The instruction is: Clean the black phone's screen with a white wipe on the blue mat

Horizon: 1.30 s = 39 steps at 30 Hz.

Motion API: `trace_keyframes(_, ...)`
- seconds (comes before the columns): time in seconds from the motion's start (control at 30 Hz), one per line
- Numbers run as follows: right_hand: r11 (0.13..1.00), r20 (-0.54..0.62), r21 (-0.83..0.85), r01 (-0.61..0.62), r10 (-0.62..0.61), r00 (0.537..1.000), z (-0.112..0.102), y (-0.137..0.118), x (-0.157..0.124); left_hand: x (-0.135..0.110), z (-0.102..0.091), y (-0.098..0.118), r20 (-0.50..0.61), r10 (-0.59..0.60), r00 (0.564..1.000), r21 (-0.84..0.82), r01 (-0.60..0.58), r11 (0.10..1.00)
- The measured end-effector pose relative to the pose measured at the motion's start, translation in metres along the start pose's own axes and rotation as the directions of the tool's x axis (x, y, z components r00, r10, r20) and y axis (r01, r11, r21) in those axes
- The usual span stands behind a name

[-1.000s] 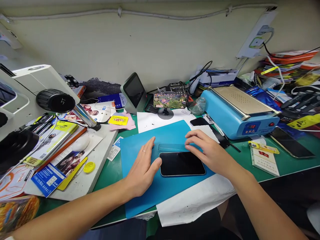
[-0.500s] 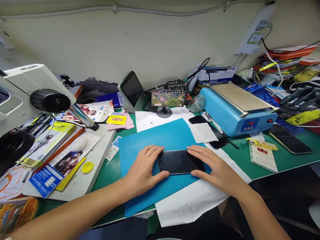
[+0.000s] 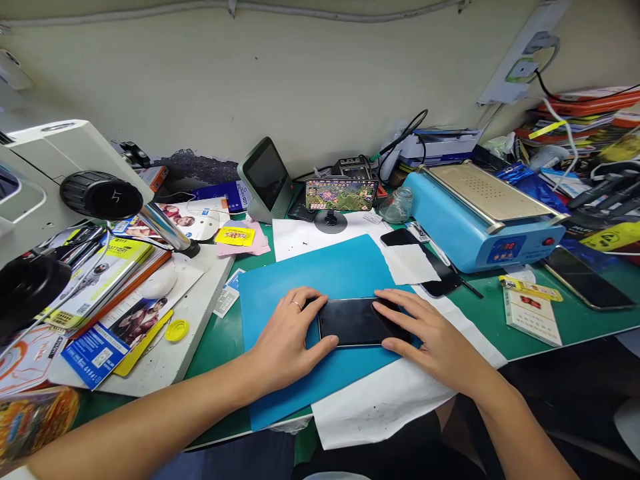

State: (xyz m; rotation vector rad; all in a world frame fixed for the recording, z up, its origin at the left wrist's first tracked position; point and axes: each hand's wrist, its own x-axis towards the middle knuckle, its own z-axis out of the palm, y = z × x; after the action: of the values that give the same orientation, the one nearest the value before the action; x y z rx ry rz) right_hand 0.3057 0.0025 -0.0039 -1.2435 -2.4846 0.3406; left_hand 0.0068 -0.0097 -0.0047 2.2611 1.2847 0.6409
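On the flat blue rubbery mat [image 3: 310, 267], atop the green worktop [image 3: 480, 310], lies a black-screened rectangular phone [image 3: 353, 323], face up, and both hands are on it! Left hand [image 3: 290, 337] grips its left end, thumb below, fingers above; right hand [image 3: 433, 340] clasps the right end, fingers overlapping the screen. Beyond, a clear round glass jar [image 3: 397, 208] sits just beside a light-blue boxy machine [image 3: 445, 223]; any contents, too indistinct to tell. Over right, a white cardboard packet [image 3: 533, 320], insides hidden, bears a yellow lighter-like stick [image 3: 530, 288].
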Motion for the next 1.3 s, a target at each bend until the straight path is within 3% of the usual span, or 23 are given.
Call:
trace_keyframes(0.2,1.000,-0.008,0.017,0.003,-0.002,1.000,0.0011,0.0000,-0.0007,0.0004,0.0000,0.0010,-0.002,0.006,1.000,0.007,-0.006,1.000)
trace_keyframes(0.5,0.992,-0.060,-0.017,0.127,-0.128,0.990,0.0036,0.0039,-0.0009,0.0000,0.0011,0.0003,-0.001,0.013,1.000,0.015,-0.013,1.000)
trace_keyframes(1.3,0.988,-0.101,-0.030,0.150,-0.152,0.983,0.0071,0.0047,-0.0043,0.0014,0.0003,0.0007,0.018,0.015,1.000,0.016,-0.015,1.000)
